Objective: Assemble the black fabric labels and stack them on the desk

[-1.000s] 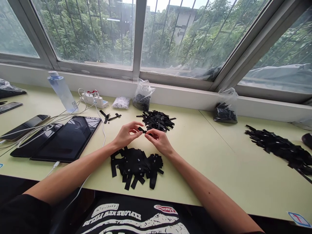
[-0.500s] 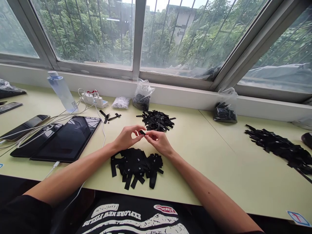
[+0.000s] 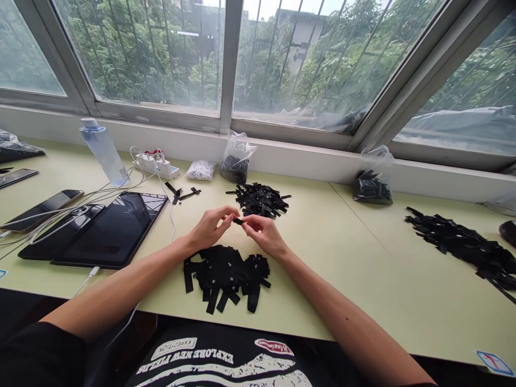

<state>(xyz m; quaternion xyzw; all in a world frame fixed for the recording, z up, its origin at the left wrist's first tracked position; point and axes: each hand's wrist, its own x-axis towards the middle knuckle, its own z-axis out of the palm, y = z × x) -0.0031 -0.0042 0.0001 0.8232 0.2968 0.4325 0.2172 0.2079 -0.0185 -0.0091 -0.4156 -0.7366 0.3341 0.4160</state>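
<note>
Left hand: the left hand [image 3: 209, 228] hovers above the table [image 3: 342, 258], fingers curled, thumb and forefinger pinched on the left end of a small black label [image 3: 237, 220].
Label: held between both hands, at 12 o'clock from the near pile of labels [image 3: 226, 274].
Right hand: the right hand [image 3: 264, 234] is pinched on the label's right end, fingertips almost meeting the left's.

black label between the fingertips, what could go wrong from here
The black label is pinched only at its ends by the left hand and right hand, so it might slip and drop into the near pile directly below, where it would be hard to tell apart. The far pile lies just beyond the fingers, so a stray nudge could scatter it.
</note>
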